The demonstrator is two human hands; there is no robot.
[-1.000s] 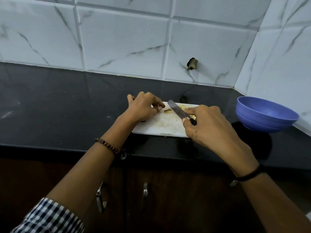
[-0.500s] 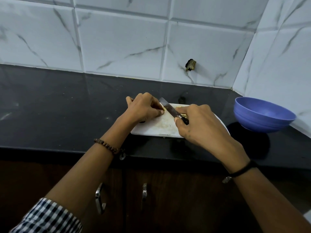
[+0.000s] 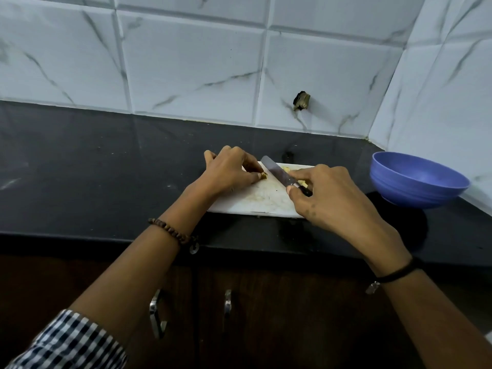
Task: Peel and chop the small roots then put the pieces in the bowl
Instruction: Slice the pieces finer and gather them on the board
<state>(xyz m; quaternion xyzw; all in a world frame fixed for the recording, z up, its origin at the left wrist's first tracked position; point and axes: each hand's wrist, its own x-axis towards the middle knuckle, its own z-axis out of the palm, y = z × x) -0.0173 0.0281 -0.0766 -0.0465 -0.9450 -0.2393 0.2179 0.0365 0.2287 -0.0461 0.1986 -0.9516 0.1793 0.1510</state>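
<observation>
Two hands work over a white board [image 3: 261,202] that lies on the dark counter [image 3: 93,169]. Well to the right of the board stands the blue bowl [image 3: 410,194]; no pieces show in the part of its inside that I can see.

At the board's left end rests the left hand [image 3: 229,171], fingers curled, forefinger and thumb pinching a small yellowish root [image 3: 263,176]. Only the root's tip shows, poking rightward past the fingertips.

Over the board's right half the right hand [image 3: 335,198] is wrapped round the dark handle of the knife [image 3: 277,173], with the forefinger seemingly stretched forward beside the blade.

The blade slants from that hand toward the board's far left corner, its edge just to the right of the exposed tip. So the root lies between the left fingertips and the blade, and its long axis seems to cross the blade.

A few pale cut pieces [image 3: 286,169] lie toward the board's far right, beyond the blade.

I judge the next cut takes that tip, and the pinching fingertips sit perilously near the edge.
</observation>
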